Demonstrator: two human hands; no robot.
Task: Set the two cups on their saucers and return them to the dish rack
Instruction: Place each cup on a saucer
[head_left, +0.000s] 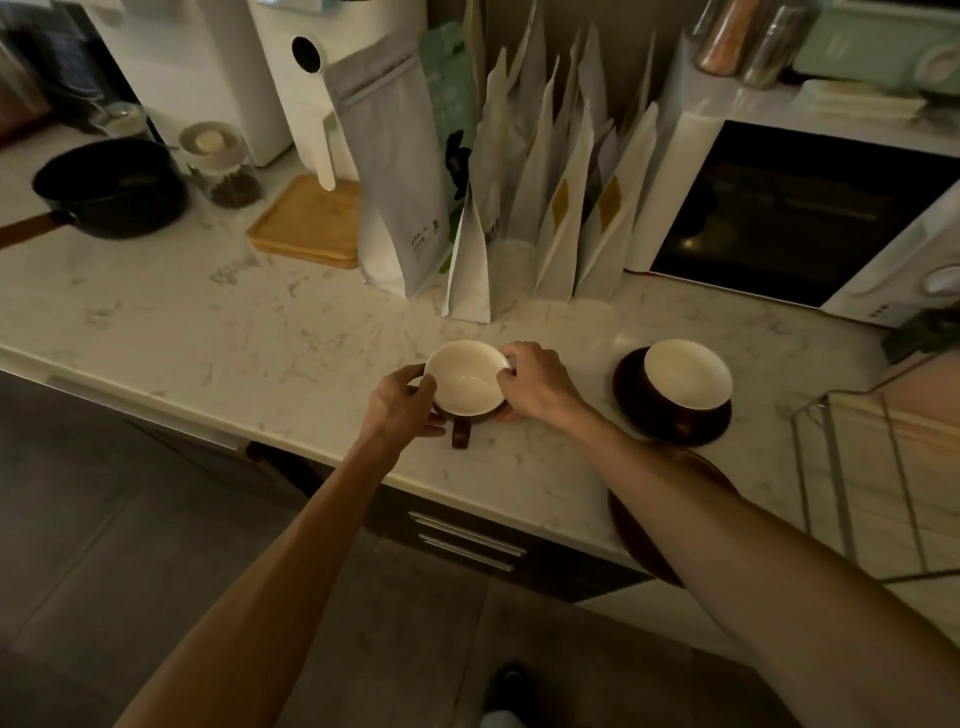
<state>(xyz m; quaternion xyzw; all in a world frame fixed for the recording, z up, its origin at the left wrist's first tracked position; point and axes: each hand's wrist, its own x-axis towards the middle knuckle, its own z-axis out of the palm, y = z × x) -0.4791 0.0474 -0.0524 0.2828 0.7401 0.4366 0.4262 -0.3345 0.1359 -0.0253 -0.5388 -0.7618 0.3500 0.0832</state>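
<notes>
A brown cup with a cream inside (466, 382) stands on the marble counter near its front edge, handle pointing toward me. My left hand (402, 402) grips its left side and my right hand (532, 382) grips its right side. A second matching cup (688, 374) sits on a dark brown saucer (706, 428) to the right. Another brown saucer (631, 525) lies at the counter's front edge, mostly hidden under my right forearm. The wire dish rack (852, 467) is at the far right.
Several upright paper bags (519, 208) line the back of the counter. A white oven (810, 208) stands at the back right. To the left are a black saucepan (111, 187), a glass jar (221, 166) and a wooden tray (311, 223).
</notes>
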